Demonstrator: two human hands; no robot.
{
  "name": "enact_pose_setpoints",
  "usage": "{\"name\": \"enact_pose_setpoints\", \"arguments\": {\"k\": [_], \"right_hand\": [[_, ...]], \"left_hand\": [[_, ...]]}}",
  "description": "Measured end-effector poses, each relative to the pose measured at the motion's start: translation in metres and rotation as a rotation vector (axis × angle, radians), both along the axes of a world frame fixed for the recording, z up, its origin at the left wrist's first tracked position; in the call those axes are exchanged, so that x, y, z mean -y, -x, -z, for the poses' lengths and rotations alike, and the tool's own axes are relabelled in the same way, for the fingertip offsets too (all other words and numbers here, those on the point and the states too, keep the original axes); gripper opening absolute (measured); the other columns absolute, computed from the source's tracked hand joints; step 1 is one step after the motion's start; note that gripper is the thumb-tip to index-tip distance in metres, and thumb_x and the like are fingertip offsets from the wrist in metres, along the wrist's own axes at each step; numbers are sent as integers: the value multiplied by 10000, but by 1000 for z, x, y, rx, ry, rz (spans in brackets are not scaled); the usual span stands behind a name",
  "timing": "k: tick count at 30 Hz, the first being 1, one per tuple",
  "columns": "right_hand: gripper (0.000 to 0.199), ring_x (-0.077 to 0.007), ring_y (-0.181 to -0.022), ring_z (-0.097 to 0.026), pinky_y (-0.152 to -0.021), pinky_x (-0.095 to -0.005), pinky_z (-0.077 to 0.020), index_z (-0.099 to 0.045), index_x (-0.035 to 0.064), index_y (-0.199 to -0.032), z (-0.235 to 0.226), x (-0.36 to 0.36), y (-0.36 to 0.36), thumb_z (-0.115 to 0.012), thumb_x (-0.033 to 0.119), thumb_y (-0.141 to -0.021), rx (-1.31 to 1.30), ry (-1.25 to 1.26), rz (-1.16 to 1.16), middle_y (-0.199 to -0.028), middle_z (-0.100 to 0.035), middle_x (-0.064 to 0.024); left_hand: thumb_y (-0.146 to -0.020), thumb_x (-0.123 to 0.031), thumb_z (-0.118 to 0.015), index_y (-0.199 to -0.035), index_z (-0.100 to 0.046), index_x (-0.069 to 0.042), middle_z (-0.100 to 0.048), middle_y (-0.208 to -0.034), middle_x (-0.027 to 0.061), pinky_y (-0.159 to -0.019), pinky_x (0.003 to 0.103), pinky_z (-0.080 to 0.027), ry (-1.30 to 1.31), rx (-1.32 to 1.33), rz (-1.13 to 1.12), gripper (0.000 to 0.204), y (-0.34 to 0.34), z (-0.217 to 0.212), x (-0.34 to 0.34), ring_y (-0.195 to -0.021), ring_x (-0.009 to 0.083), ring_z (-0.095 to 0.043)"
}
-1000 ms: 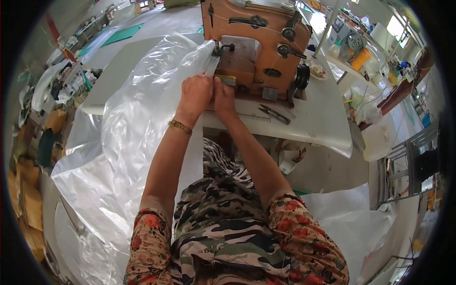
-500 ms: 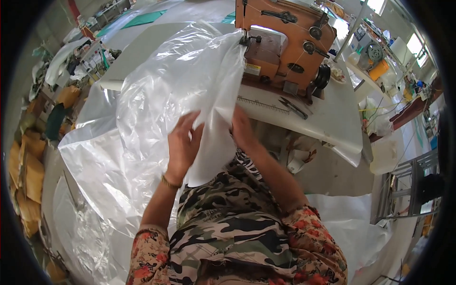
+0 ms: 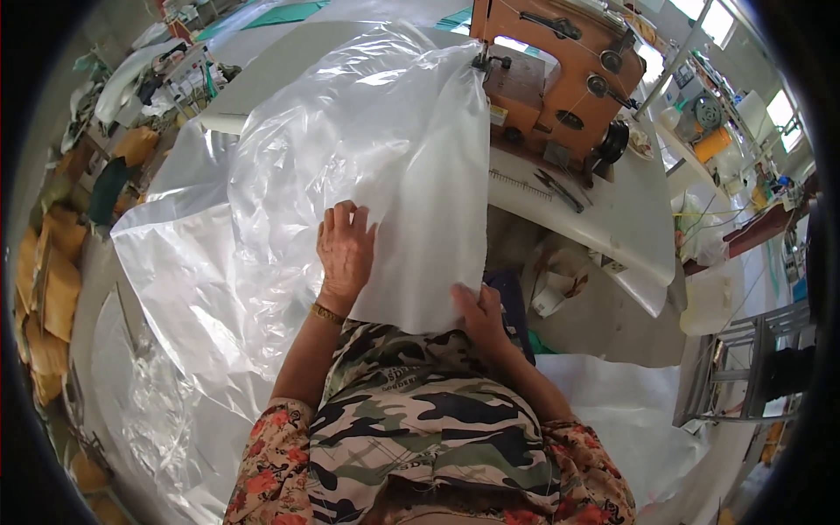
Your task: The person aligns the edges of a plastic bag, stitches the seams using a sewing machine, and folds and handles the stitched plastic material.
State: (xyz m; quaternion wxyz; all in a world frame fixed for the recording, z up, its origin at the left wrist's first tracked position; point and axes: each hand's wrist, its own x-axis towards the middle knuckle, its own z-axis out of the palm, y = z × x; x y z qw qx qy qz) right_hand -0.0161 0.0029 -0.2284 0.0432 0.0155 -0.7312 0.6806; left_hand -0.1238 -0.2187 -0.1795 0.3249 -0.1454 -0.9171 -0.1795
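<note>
A large translucent white plastic sheet (image 3: 429,201) runs from the needle area of an orange-brown sewing machine (image 3: 560,79) down to my lap. Wrinkled, shiny film bunches on its left side. My left hand (image 3: 346,249) lies palm down on the sheet, fingers slightly bent and the thumb apart. Near the lower right corner, my right hand (image 3: 479,315) pinches the sheet's edge, thumb on top and the other fingers mostly hidden beneath. The sheet's right edge hangs fairly straight between the machine and that hand.
Thread snips (image 3: 558,190) lie on the machine table (image 3: 612,227), beside a printed ruler scale. A grey metal stool (image 3: 752,367) stands at right. Yellow-brown bundles (image 3: 52,297) are piled at far left. More plastic sheeting (image 3: 612,394) spreads at lower right.
My right hand has slid down the sheet's right edge to its lower corner. My left hand has flattened onto the sheet, which now hangs smoother. The view has shifted slightly.
</note>
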Motion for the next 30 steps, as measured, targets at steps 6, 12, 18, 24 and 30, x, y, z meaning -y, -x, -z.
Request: {"name": "enact_pose_setpoints", "arguments": {"k": [6, 12, 18, 24, 30], "right_hand": [[212, -286, -736, -614, -662, -354, -468, -625, -11, -953, -5, -40, 18, -592, 195, -914, -204, -596, 288, -852, -658, -149], [279, -260, -1004, -608, -868, -329, -478, -569, -37, -1146, -90, -13, 39, -591, 129, -923, -571, -515, 203, -1135, -628, -169], [451, -228, -1117, -578, -843, -323, -484, -459, 3, -1328, -98, 32, 90, -553, 270, -976, 50, 370, -207, -1316, -524, -91], [608, -213, -1040, -605, -754, -323, -472, -323, 43, -1403, -110, 69, 131, -549, 397, -964, 96, 724, -61, -1285, -429, -75], [549, -213, -805, -600, -668, -369, -479, -391, 104, -1315, -88, 94, 162, -565, 462, -937, 358, 881, -62, -1168, -511, -61]], "left_hand": [[-812, 5, -638, -833, -575, -23, -617, -900, 111, -757, 381, -466, -288, -4, 159, 73, -5, -8, 23, -855, 310, -579], [-958, -115, -586, -807, -498, -38, -438, -665, -52, -573, 200, -353, -905, 438, 287, 191, -29, -60, 34, -631, 34, -400], [-933, -165, -647, -775, -506, -77, -395, -704, -105, -584, 178, -282, -971, 348, 350, 230, -44, -99, 43, -666, 13, -323], [-925, -145, -657, -812, -558, -89, -461, -745, -119, -638, 159, -307, -1107, 352, 329, 160, -53, -113, 46, -702, -3, -370], [-937, -205, -643, -843, -622, -105, -517, -763, -124, -635, 144, -315, -1131, 166, 289, 139, -43, -142, 57, -697, -18, -403]]}}
